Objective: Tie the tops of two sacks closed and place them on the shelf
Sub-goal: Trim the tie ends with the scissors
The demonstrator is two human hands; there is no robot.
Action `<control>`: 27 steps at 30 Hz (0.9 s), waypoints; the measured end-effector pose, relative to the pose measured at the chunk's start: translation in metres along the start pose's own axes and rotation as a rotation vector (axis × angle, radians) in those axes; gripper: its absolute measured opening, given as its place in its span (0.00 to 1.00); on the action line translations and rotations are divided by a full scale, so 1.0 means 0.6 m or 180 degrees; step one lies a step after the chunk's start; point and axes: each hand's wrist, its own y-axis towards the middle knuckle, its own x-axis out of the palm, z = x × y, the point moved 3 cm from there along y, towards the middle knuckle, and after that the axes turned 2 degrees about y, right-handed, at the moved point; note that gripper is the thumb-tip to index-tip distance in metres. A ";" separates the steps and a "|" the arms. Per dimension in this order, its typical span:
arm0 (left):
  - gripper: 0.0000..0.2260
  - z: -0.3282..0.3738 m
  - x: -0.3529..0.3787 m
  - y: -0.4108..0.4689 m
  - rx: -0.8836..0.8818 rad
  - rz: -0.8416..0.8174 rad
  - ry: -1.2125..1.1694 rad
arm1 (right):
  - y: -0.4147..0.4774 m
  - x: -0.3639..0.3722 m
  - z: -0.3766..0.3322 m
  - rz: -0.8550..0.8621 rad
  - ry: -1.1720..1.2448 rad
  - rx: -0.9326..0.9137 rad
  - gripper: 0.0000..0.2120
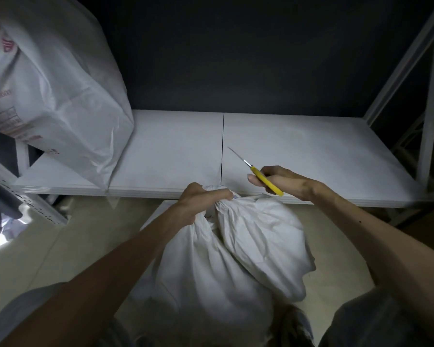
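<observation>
Fingers (218,195) of the left hand (198,204) are curled tight round the gathered neck of a white sack (223,259), which is held on the floor (48,259) between the two forearms, just before the front edge of the shelf (311,151). Its long axis runs from the person's legs away towards the shelf, and the bunched neck points up at that edge. A yellow-handled tool (266,181) is gripped in the right hand (281,180), its thin metal tip aimed away and leftward over the shelf, near the seam between two boards. The left end of the shelf is taken by a second sack (60,96), printed in red and standing tilted. A white frame (431,96) closes the right end.
</observation>
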 end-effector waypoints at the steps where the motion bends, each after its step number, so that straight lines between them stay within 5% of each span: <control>1: 0.26 0.000 0.000 0.001 -0.0010 0.0009 0.0008 | -0.004 -0.002 0.004 -0.0044 -0.0118 -0.0011 0.33; 4: 0.30 -0.003 -0.001 0.005 -0.0024 0.0045 0.0021 | -0.014 -0.008 0.014 -0.0190 -0.0310 -0.0062 0.37; 10: 0.31 -0.003 0.005 0.010 0.0104 0.0069 0.0062 | -0.023 0.002 0.004 -0.0394 -0.0529 -0.0205 0.26; 18: 0.33 -0.003 0.011 0.008 0.0090 0.0059 0.0032 | -0.018 0.004 -0.013 -0.0474 -0.0623 -0.0315 0.30; 23: 0.28 0.004 0.007 -0.003 0.0129 0.0068 -0.0048 | -0.012 -0.003 -0.010 -0.0329 -0.0683 -0.0233 0.28; 27: 0.33 -0.001 0.002 0.000 0.0108 0.0069 -0.0091 | -0.016 -0.028 0.008 -0.0166 -0.0809 -0.0110 0.24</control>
